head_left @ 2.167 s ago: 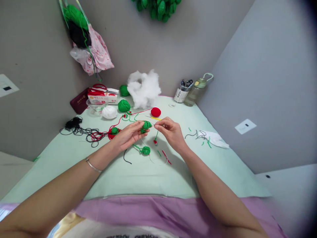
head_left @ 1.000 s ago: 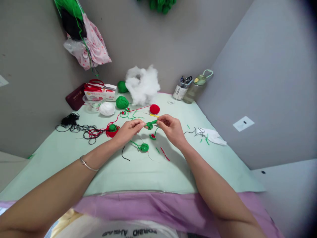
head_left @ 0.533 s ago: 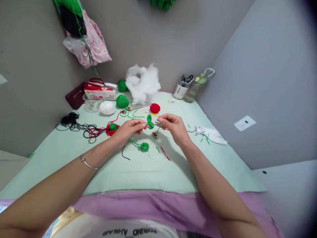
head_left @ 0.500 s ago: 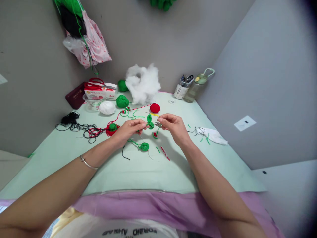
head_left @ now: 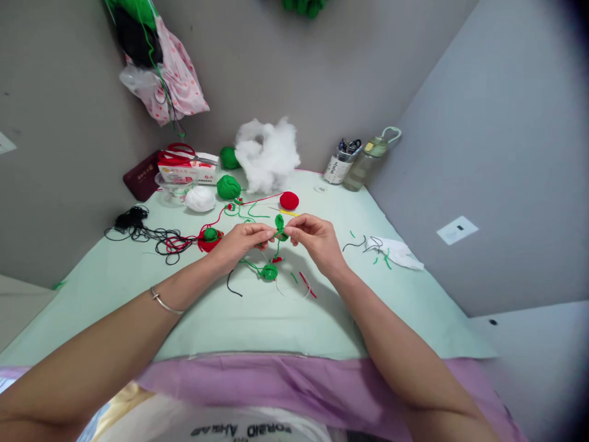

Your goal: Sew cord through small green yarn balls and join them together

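Observation:
A small green crocheted piece with leaf-like loops (head_left: 280, 223) is held up between my two hands above the table. My left hand (head_left: 246, 242) pinches it from the left with thumb and forefinger. From the other side, the closed fingertips of my right hand (head_left: 317, 240) grip the same piece. A green strand hangs below it, ending at a small red-and-white bit (head_left: 277, 259). Just under my hands lies a small green crocheted ball (head_left: 269, 272) with green strands. Behind them is a yellow-handled crochet hook (head_left: 289, 212) beside a red ball (head_left: 289, 200).
Tangled black yarn (head_left: 133, 220) and a red-and-green bundle (head_left: 210, 239) lie left. Farther back are white yarn (head_left: 200, 199), green yarn (head_left: 229, 187), stuffing (head_left: 267, 156) and red scissors (head_left: 179, 155) on a box. A bottle (head_left: 365, 166) and pen cup (head_left: 338, 167) stand back right.
My right hand has moved left to the green piece and now pinches it. Pointed metal blades seen by its fingers earlier no longer show. The dangling red bit has swung left.

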`<state>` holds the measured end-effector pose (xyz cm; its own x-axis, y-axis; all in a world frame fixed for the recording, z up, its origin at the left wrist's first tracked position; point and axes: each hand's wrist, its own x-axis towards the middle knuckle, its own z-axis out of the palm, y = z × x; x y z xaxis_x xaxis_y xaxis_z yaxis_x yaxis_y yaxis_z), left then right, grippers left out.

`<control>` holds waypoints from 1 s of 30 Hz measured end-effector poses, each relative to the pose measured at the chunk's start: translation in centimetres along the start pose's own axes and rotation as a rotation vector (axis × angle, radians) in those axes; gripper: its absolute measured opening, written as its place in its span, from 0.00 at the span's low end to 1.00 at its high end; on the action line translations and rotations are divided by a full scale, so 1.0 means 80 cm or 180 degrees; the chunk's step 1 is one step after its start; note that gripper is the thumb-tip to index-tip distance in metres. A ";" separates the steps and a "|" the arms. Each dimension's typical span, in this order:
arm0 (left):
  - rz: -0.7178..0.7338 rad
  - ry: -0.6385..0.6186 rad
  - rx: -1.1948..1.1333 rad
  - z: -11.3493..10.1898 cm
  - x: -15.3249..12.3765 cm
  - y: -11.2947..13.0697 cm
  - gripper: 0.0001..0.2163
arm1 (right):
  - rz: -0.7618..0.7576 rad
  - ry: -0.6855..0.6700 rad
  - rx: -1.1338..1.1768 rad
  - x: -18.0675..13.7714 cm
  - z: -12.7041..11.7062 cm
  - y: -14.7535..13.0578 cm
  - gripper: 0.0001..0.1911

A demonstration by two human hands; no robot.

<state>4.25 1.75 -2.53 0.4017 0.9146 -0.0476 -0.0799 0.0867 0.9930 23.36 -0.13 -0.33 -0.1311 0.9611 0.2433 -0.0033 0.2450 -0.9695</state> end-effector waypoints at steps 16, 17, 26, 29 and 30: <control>-0.0028 0.0010 0.0005 0.000 -0.001 0.002 0.15 | -0.0168 0.0184 -0.0406 0.001 0.000 0.007 0.16; -0.0025 0.0011 0.0005 0.001 -0.002 0.002 0.15 | -0.0156 0.0189 -0.0418 0.001 -0.001 0.007 0.16; -0.0010 -0.0055 0.0025 0.001 -0.003 0.003 0.14 | -0.0255 0.0055 -0.0371 -0.002 0.003 0.004 0.13; -0.0008 -0.0072 0.0032 0.001 -0.003 0.003 0.14 | -0.0330 0.0071 -0.0473 -0.002 0.003 0.006 0.12; -0.0018 -0.0073 0.0026 0.001 -0.003 0.003 0.14 | -0.0356 0.0086 -0.0517 -0.002 0.002 0.007 0.12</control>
<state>4.19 1.52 -2.28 0.4230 0.9047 -0.0508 -0.0702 0.0886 0.9936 23.19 -0.18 -0.90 -0.1123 0.9293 0.3519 0.1439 0.3656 -0.9196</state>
